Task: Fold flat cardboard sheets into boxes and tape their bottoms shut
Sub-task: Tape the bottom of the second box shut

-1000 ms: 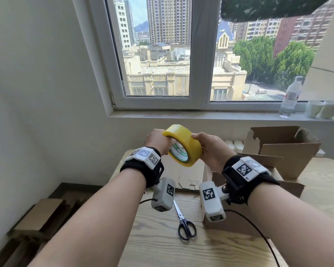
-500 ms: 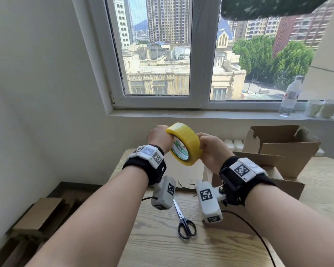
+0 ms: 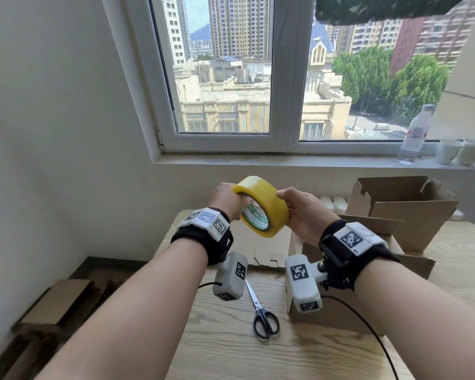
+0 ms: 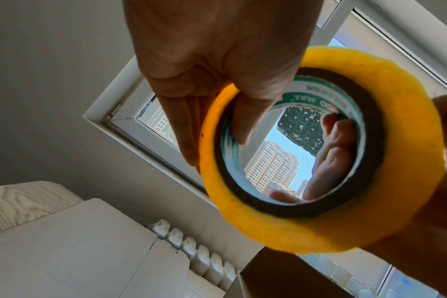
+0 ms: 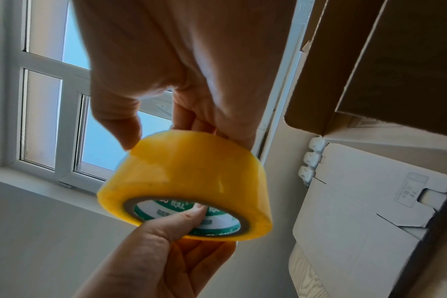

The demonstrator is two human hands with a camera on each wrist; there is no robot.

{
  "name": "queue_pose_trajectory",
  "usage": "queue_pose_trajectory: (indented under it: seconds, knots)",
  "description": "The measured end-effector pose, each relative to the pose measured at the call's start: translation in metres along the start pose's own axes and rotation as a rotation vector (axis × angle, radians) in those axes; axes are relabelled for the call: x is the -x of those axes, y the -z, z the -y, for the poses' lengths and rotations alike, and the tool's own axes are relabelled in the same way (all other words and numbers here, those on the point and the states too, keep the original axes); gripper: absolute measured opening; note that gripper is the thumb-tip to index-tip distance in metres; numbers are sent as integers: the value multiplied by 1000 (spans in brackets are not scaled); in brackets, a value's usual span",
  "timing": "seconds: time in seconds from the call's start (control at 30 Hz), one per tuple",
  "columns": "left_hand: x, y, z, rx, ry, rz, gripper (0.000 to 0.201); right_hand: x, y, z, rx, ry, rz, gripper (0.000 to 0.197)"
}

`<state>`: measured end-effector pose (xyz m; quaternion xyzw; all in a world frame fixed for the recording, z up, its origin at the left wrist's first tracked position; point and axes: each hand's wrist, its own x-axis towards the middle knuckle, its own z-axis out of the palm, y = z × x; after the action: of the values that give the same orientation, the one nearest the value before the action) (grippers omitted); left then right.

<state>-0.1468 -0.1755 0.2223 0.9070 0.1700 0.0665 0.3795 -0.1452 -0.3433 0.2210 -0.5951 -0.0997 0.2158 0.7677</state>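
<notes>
- Above the bench's (image 3: 327, 349) middle, both hands hold a yellow tape roll (image 3: 269, 205) in the air.
- Left hand (image 3: 225, 198) pinches its rim, thumb inside the core; right hand (image 3: 305, 212) clasps the opposite side.
- Scissors (image 3: 262, 316) lie below on the bench.
- A folded cardboard box (image 3: 403, 209) stands at the far right edge.

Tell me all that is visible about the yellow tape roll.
The yellow tape roll is a wide ring of glossy translucent tape on a brown card core with a green and white printed liner. It is held tilted in the air above the table. The left hand hooks its thumb inside; the right hand grips the other side.
</notes>
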Motion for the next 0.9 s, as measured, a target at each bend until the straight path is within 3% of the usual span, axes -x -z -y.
queue_pose_trajectory:
  seconds: [0.3,0.47,0.7,0.9]
  knots:
    - [0,-7,-5,-26,3,29,18,1,4,2,2,-11,-6,24]
    - [1,-3,-5,187,159,95,7,2,6,4,50,-45,20,33]
    - [7,-2,-6,298,118,154,14,4,4,15,81,-51,-4,51]
    - [10,13,-12,323,98,125,25,3,2,24,134,-47,44,15]
